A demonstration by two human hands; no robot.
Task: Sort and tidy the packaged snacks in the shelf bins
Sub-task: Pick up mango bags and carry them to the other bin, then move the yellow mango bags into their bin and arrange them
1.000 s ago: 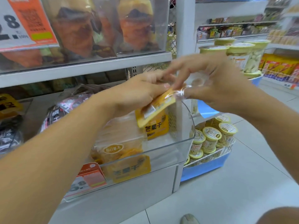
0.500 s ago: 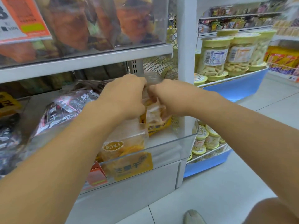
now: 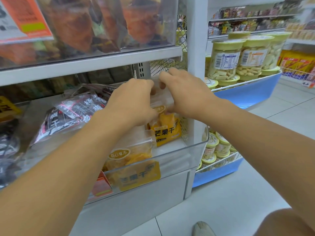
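Observation:
A yellow dried-mango packet [image 3: 167,130] stands upright at the back of the clear plastic shelf bin [image 3: 196,150]. My left hand [image 3: 133,103] and my right hand [image 3: 184,94] both grip its clear top edge, one on each side. A second mango packet [image 3: 129,155] stands in front of it, against the bin's front wall. Dark purple snack packets [image 3: 73,113] lie tilted in the bin to the left.
A white shelf post [image 3: 196,65] rises just right of the bin. The bin above holds orange and brown snack packets [image 3: 102,23]. To the right, a blue rack [image 3: 247,91] carries jars with green lids. My shoe [image 3: 202,229] is on the tiled floor.
Both hands carried the mango packet from above the bin's front down into its back part. It now stands upright behind the other packet.

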